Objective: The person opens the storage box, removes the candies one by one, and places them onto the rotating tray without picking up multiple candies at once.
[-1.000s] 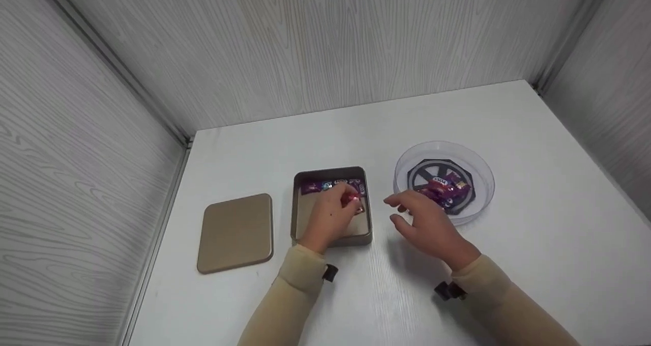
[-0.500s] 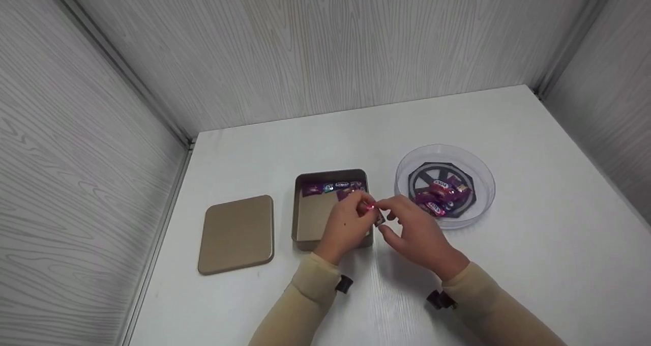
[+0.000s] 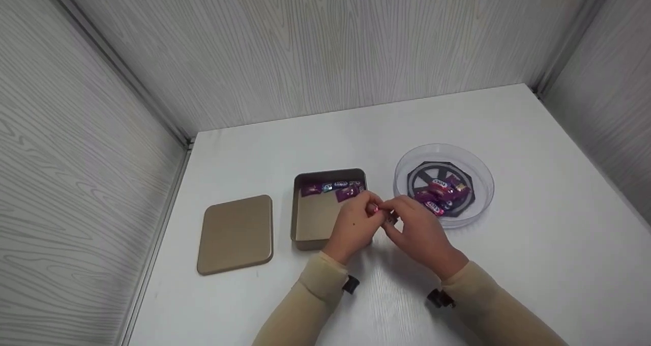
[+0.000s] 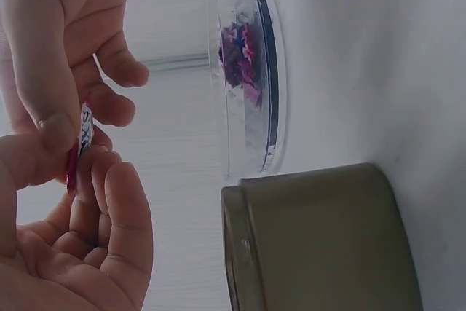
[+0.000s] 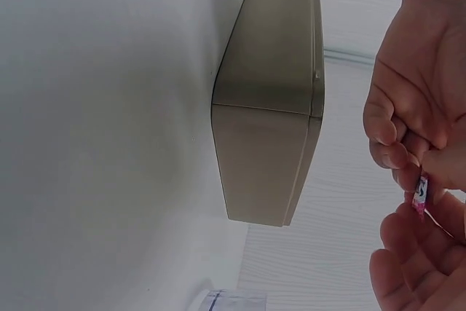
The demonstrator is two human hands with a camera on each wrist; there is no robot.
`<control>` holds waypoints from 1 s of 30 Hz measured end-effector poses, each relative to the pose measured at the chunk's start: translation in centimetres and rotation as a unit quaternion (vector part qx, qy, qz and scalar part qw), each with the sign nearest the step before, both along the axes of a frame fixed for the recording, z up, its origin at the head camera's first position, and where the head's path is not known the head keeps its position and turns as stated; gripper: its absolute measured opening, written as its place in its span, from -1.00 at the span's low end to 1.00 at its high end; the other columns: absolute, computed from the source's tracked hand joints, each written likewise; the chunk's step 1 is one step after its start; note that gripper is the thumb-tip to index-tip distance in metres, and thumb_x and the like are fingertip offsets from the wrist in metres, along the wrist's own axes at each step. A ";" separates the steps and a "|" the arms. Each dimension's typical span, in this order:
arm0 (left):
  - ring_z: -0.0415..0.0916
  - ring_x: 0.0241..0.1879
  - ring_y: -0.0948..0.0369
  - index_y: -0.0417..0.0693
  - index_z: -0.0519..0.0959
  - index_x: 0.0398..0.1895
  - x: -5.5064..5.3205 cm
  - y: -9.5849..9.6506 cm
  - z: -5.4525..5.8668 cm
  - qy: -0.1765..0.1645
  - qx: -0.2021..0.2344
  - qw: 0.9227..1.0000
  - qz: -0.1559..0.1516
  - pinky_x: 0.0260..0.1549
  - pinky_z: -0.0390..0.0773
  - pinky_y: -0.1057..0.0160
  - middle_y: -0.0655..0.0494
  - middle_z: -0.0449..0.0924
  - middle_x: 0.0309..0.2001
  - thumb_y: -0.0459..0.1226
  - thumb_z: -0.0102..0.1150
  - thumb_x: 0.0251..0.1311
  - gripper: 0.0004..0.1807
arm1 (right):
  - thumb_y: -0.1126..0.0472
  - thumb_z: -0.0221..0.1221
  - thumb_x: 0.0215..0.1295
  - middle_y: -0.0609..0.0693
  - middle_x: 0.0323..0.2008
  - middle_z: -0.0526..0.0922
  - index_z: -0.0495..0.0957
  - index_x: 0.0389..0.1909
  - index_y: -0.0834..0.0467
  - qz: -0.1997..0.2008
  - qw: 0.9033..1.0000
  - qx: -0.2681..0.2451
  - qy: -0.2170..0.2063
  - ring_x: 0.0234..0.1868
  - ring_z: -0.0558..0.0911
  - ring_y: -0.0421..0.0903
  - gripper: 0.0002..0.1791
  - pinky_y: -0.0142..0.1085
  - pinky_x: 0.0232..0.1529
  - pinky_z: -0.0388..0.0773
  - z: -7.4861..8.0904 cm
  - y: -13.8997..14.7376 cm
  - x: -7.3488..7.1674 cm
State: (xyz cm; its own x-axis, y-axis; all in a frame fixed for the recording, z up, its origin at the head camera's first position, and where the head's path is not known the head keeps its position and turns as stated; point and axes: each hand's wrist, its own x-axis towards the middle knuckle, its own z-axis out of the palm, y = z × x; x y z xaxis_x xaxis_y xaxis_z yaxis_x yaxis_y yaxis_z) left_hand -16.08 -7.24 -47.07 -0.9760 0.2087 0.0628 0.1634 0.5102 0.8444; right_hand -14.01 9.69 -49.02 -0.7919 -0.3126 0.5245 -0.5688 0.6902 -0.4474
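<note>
A small pink and dark wrapped candy [image 3: 391,219] is held between both hands, just beyond the near right corner of the gold tin box [image 3: 315,219]. My left hand [image 3: 356,226] pinches one side of it, and my right hand [image 3: 423,234] pinches the other. In the left wrist view the candy [image 4: 85,129] shows its lettered edge between the fingertips. The right wrist view catches only a sliver of the candy [image 5: 421,193]. Inside the tin, purple candies [image 3: 312,189] line the far wall, and another purple candy [image 3: 348,193] lies slanted before them.
A round clear plastic dish [image 3: 486,198] stands right of the tin, holding several purple and pink candies [image 3: 440,196] on a wheel-patterned base. Left of the tin lies its flat gold lid [image 3: 236,234]. Wood-grain panels [image 3: 325,46] stand behind and beside the white table.
My left hand has come out of the tin, moving right with the candy. My right hand has moved slightly left to meet it, and its fingers now grip the candy too.
</note>
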 end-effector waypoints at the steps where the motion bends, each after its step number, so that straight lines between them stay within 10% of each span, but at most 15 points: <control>1: 0.46 -0.48 0.31 0.12 0.60 -0.20 0.0 0.0 0.0 0.000 -0.001 1.000 -0.002 -0.50 0.44 0.29 0.28 0.54 -0.44 -0.21 0.28 0.25 -0.90 | 0.30 0.39 0.19 -0.12 -0.25 0.59 0.64 -0.07 0.10 0.000 1.000 0.004 0.000 -0.25 0.55 -0.21 -0.72 -0.27 -0.24 0.57 0.0 0.0 0.0; 14: 0.55 -0.27 0.33 0.15 0.58 0.01 -0.3 -0.4 -0.3 -0.017 -0.026 0.998 -0.047 -0.27 0.56 0.23 0.37 0.64 -0.24 -0.16 0.21 0.36 -0.80 | 0.35 0.32 0.26 -0.11 -0.24 0.65 0.67 -0.11 0.08 -0.006 0.999 0.012 -0.041 -0.20 0.56 -0.16 -0.79 -0.19 -0.12 0.56 -0.7 1.6 -1.1; 30: 0.53 -0.16 0.28 0.12 0.58 0.07 -1.6 -4.4 -1.3 -0.026 -0.061 0.998 0.014 -0.10 0.56 0.19 0.29 0.60 -0.14 -0.13 0.11 0.38 -0.75 | 0.31 0.14 0.36 0.16 -0.10 0.68 0.63 0.03 0.23 -0.097 0.982 0.039 -0.156 -0.02 0.57 0.14 -0.73 0.13 0.08 0.47 -2.5 9.8 -5.6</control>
